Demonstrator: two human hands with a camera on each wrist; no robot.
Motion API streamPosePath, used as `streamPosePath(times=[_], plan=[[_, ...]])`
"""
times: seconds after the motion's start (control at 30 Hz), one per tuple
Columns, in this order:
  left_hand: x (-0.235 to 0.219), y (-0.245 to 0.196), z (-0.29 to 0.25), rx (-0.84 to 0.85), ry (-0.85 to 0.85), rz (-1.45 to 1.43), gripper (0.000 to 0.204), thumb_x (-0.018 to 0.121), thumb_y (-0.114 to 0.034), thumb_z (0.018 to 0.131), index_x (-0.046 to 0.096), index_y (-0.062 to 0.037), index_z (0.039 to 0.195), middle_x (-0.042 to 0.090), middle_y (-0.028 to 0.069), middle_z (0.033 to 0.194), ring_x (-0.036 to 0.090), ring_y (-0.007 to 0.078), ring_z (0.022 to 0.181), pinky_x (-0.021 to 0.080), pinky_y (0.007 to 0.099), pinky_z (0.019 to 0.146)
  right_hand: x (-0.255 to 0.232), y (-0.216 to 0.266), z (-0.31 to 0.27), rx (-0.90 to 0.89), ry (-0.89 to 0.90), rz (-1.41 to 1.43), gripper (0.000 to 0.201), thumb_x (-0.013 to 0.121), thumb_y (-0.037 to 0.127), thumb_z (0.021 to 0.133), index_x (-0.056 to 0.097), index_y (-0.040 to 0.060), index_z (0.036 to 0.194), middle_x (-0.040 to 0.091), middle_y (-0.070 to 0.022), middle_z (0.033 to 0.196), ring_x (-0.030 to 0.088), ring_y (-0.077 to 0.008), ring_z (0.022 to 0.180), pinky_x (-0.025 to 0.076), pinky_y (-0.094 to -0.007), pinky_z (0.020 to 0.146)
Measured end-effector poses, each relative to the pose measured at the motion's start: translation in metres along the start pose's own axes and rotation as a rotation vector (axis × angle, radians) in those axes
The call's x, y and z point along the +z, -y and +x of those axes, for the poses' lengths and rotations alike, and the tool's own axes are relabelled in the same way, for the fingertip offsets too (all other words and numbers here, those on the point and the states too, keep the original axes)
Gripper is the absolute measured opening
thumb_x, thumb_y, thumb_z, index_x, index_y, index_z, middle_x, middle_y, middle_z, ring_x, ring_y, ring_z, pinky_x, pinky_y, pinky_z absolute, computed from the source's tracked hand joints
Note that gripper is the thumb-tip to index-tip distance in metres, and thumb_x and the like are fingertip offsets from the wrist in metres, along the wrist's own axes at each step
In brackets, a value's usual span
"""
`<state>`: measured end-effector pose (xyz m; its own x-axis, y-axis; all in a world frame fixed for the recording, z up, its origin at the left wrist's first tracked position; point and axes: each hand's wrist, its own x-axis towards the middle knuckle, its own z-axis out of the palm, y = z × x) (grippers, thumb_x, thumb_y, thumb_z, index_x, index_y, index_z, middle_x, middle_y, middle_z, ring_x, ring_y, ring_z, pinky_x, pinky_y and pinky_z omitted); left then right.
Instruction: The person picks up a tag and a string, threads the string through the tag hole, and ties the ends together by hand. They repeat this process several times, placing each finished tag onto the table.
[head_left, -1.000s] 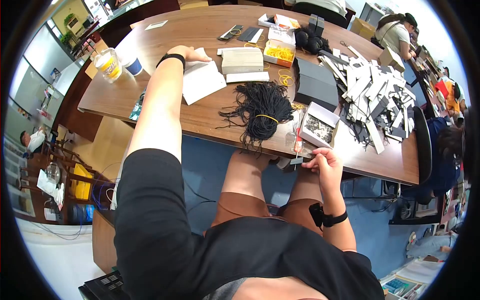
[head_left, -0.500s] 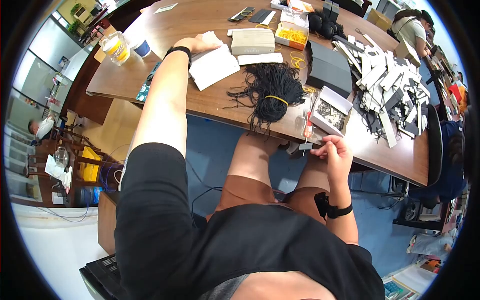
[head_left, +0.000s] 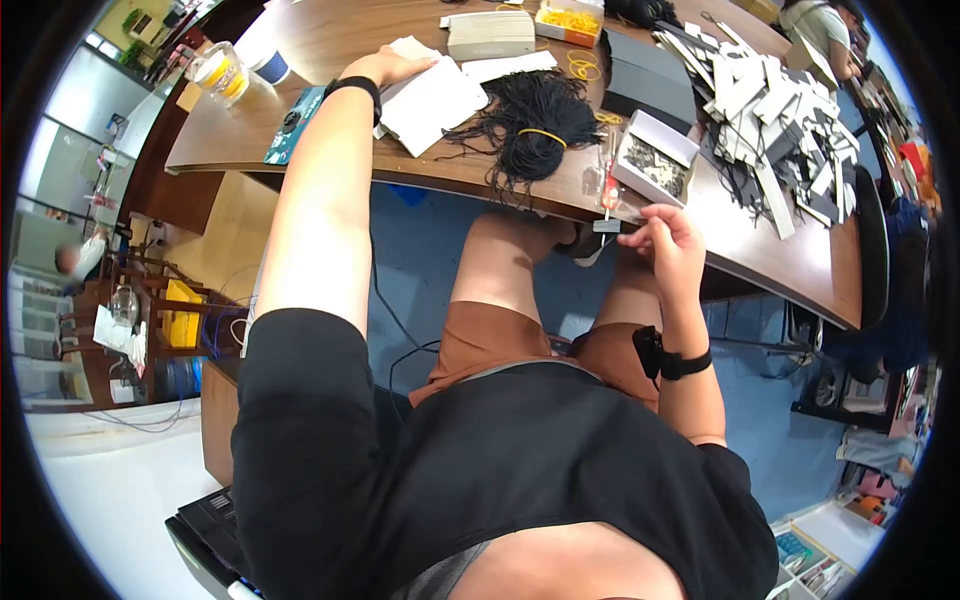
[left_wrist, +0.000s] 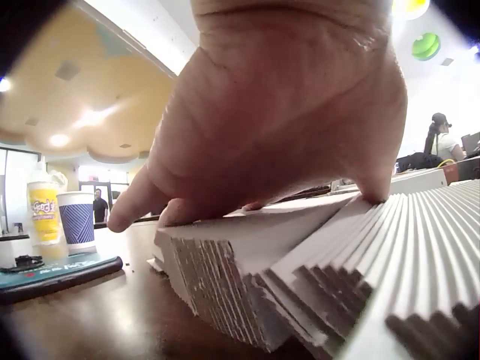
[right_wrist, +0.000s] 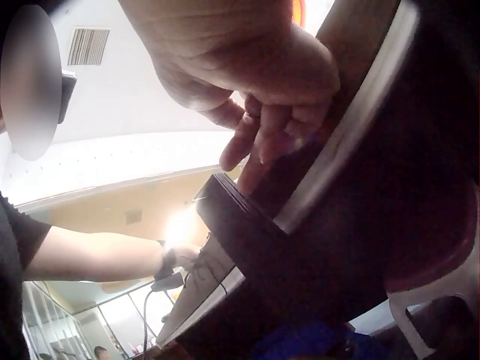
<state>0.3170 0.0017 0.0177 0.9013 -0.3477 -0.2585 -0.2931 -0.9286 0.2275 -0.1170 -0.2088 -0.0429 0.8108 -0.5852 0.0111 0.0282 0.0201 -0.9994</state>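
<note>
In the head view my left hand [head_left: 385, 68] reaches out to white cards [head_left: 430, 110] on the table. The left wrist view shows its thumb set against the stack at the right and its fingers over the top, gripping part of the white cards [left_wrist: 217, 281], whose layered edges face the camera. My right hand [head_left: 672, 245] is at the table's front edge, with curled fingers. Its fingertips hold the end of a small stack of dark grey cards [head_left: 606, 227]. In the right wrist view a fingertip meets the corner of this stack [right_wrist: 236, 214]. A red-handled tool [head_left: 609, 190] lines up with it.
A bundle of black cords [head_left: 540, 130] tied with a yellow band lies mid-table. Right of it stand an open box of small parts [head_left: 655, 160] and a dark grey box [head_left: 648, 85]. A pile of loose strips [head_left: 775, 110] spreads farther right. A bottle [head_left: 218, 78] and paper cup [head_left: 267, 62] stand left.
The head view has tilted lower, so the table sits higher in the frame. My left hand stays on the white cards, and my right hand keeps its place beside the grey cards.
</note>
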Motion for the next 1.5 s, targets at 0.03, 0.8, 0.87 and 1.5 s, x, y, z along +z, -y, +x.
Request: streamPosePath(times=[0.03, 0.8, 0.87, 1.5], plan=[[-0.002, -0.002, -0.008, 0.097, 0.015, 0.034, 0.115, 0.056, -0.076, 0.065, 0.024, 0.0057, 0.14, 0.043, 0.0267, 0.134, 0.045, 0.0363, 0.123, 0.035, 0.0419, 0.101, -0.001, 0.001, 0.001, 0.002, 0.001, -0.002, 0.014, 0.046, 0.007, 0.093, 0.058, 0.0002, 0.097, 0.064, -0.0055, 0.069, 0.067, -0.0142, 0.066, 0.044, -0.0184, 0.054], [0.081, -0.034, -0.185, 0.332, -0.815, 0.267, 0.034, 0.073, -0.031, 0.071, 0.065, -0.0079, 0.095, 0.061, 0.0109, 0.096, 0.057, 0.0313, 0.095, 0.045, 0.0449, 0.079, 0.09, 0.073, 0.007, -0.807, 0.19, -1.097, 0.052, 0.06, 0.012, 0.076, 0.049, 0.0092, 0.127, 0.046, -0.0124, 0.133, 0.041, -0.0328, 0.124, 0.035, -0.043, 0.102], [0.084, -0.035, -0.188, 0.351, -0.863, 0.227, 0.032, 0.074, -0.029, 0.07, 0.066, -0.0079, 0.093, 0.061, 0.0101, 0.097, 0.056, 0.0308, 0.097, 0.044, 0.0445, 0.081, 0.106, 0.063, 0.02, -0.895, 0.222, -1.319, 0.062, 0.06, 0.011, 0.077, 0.041, 0.0135, 0.135, 0.038, -0.0124, 0.141, 0.033, -0.0328, 0.13, 0.03, -0.047, 0.105], [0.088, -0.028, -0.179, 0.469, -0.887, 0.031, 0.021, 0.071, -0.018, 0.07, 0.065, -0.0036, 0.084, 0.06, 0.0138, 0.088, 0.056, 0.0322, 0.087, 0.048, 0.0419, 0.075, 0.104, 0.057, 0.032, -0.608, 0.331, -1.555, 0.037, 0.056, 0.012, 0.075, 0.059, 0.0084, 0.112, 0.054, -0.0069, 0.113, 0.048, -0.0266, 0.111, 0.038, -0.0417, 0.094]])
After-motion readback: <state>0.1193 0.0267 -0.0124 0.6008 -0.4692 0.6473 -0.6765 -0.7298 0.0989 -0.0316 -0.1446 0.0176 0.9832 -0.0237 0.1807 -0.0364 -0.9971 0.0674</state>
